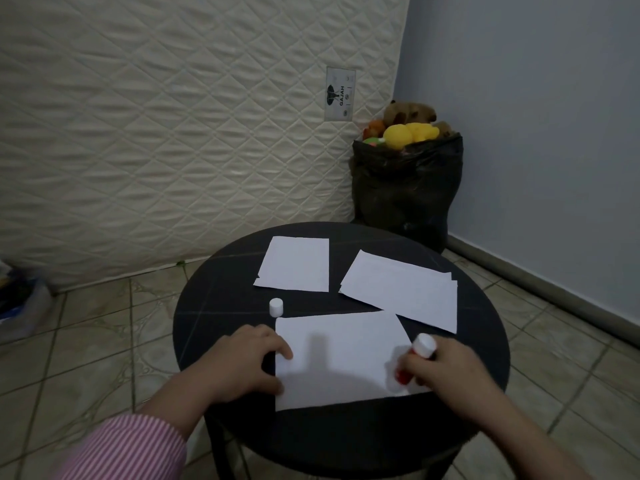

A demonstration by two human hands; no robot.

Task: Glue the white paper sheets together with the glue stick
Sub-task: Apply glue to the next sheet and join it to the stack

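A white paper sheet [339, 355] lies at the near side of the round black table [214, 306]. My left hand [242, 358] presses its left edge flat with the fingertips. My right hand [446, 367] grips a red and white glue stick [414, 362], tilted with its lower end on the sheet's right edge. The glue stick's white cap [276, 307] stands upright just beyond the sheet's far left corner. Two small stacks of white sheets lie farther back, one at the middle [296, 265] and one to the right [401, 289].
A quilted mattress [173, 133] leans upright behind the table. A black bag [405, 188] full of soft toys stands in the corner by the blue wall. Tiled floor surrounds the table, with some clutter at the far left edge.
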